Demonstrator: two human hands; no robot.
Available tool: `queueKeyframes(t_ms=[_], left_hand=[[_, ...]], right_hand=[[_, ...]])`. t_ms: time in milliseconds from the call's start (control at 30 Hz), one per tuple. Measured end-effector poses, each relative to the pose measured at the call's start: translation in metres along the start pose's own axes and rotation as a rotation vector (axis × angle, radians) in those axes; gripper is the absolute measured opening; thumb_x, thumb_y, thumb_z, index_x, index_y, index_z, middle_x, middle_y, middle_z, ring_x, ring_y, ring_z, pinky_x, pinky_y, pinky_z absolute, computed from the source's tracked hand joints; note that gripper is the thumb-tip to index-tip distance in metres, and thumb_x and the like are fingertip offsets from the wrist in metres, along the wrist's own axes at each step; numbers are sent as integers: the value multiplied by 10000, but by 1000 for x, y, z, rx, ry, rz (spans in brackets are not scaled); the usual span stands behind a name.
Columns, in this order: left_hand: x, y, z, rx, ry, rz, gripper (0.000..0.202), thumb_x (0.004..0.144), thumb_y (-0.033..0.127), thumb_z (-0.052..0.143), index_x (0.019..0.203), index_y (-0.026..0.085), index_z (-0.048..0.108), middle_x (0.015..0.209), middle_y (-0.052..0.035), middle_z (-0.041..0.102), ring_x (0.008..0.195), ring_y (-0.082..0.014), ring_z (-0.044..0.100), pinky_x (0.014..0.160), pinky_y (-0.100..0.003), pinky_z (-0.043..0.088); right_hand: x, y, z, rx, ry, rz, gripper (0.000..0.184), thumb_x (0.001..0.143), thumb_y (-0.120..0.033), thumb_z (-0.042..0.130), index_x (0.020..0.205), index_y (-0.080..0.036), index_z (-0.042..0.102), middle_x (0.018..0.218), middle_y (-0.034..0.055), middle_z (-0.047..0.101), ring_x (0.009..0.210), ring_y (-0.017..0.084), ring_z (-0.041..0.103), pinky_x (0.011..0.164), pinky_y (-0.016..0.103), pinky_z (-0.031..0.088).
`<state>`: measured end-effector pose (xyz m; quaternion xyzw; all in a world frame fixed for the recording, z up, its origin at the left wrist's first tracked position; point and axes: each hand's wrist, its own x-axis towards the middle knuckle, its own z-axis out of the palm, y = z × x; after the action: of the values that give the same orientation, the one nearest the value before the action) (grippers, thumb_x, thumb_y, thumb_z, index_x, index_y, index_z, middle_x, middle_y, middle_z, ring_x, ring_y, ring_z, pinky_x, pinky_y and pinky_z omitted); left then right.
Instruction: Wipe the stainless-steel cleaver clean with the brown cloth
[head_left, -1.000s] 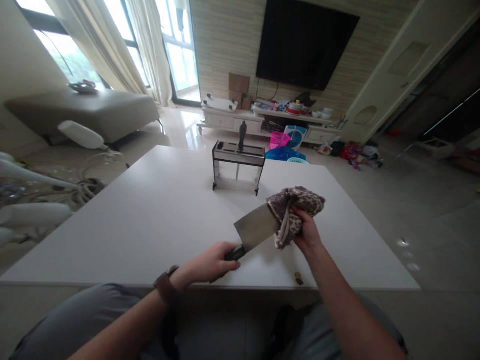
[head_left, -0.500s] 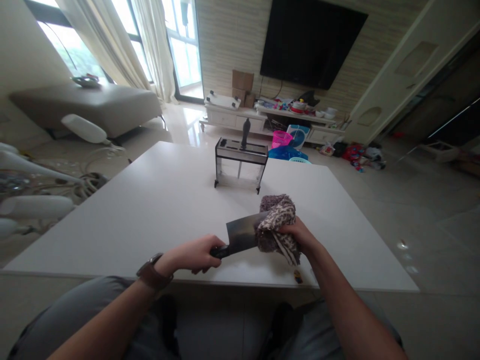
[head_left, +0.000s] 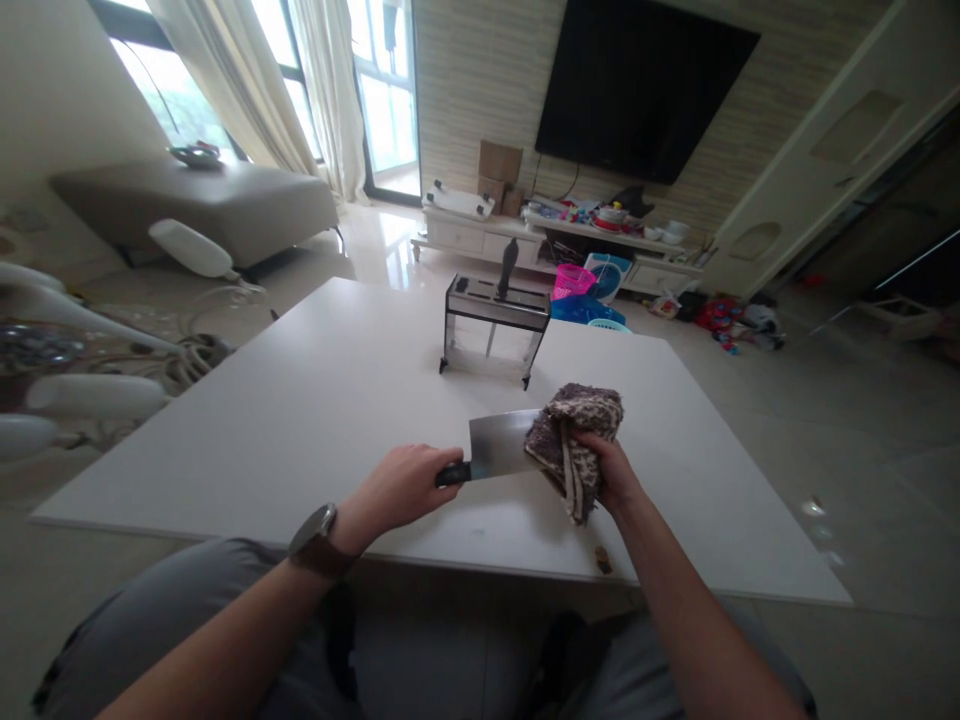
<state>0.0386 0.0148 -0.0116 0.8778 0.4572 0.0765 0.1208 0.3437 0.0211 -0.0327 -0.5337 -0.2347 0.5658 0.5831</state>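
My left hand point(head_left: 412, 484) is closed round the black handle of a cleaver point(head_left: 501, 443), whose broad blade points right above the table. Bunched in my right hand point(head_left: 609, 468) is a brown-and-cream patterned cloth point(head_left: 577, 430), folded over the far end of the blade and hiding it. Behind the blade, a knife block point(head_left: 496, 305) with clear sides and a dark slotted top stands on the white table point(head_left: 300, 420). One black-handled knife point(head_left: 508, 268) is upright in it.
A small dark item point(head_left: 603, 560) lies by the table's near edge. White chandelier lamps point(head_left: 97, 395) intrude at the left. Beyond the table are a pink basket point(head_left: 574, 281), a low TV cabinet point(head_left: 457, 235) and a grey bench point(head_left: 202, 205).
The cleaver has tilted, its blade now closer to level and its handle raised a little. The cloth has shifted and refolded near the blade's end. The whole view has swung slightly left.
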Motion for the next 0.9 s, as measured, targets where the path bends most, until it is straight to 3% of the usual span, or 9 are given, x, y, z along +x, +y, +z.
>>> queueKeyframes(t_ms=[200, 433, 600, 767, 900], left_hand=[[-1, -7, -2, 29, 39, 61, 142, 933, 335, 533, 935, 253, 649, 873, -27, 723, 787, -219, 668, 642, -282, 365], [1, -10, 4, 15, 138, 46, 198, 957, 374, 550, 1074, 256, 657, 969, -32, 701, 834, -207, 646, 758, -313, 398], [0, -4, 3, -3, 140, 34, 210, 958, 399, 543, 1056, 256, 663, 939, -37, 689, 848, -211, 648, 703, -299, 393], [-2, -5, 5, -11, 144, 36, 229, 962, 390, 531, 1104, 271, 664, 949, -35, 695, 873, -206, 656, 684, -287, 393], [-1, -8, 5, -4, 155, 67, 236, 963, 384, 529, 1122, 270, 661, 964, -33, 698, 874, -201, 657, 700, -289, 403]], right_hand=[[-2, 1, -4, -165, -111, 62, 433, 520, -191, 836, 940, -149, 741, 849, 85, 788, 706, 258, 728, 685, 366, 587], [0, 14, 6, -86, 53, -78, 381, 499, -180, 831, 869, -142, 747, 783, 55, 780, 679, 242, 713, 668, 353, 583], [1, 15, 10, 104, 135, -107, 342, 530, -182, 813, 862, -164, 733, 783, 39, 779, 665, 234, 716, 682, 369, 598], [2, 7, 0, -1, -32, 7, 389, 551, -194, 820, 927, -140, 734, 822, 83, 784, 684, 260, 730, 700, 386, 599], [4, 8, -6, -120, -91, -11, 423, 518, -162, 833, 929, -131, 739, 824, 91, 785, 701, 272, 732, 686, 370, 589]])
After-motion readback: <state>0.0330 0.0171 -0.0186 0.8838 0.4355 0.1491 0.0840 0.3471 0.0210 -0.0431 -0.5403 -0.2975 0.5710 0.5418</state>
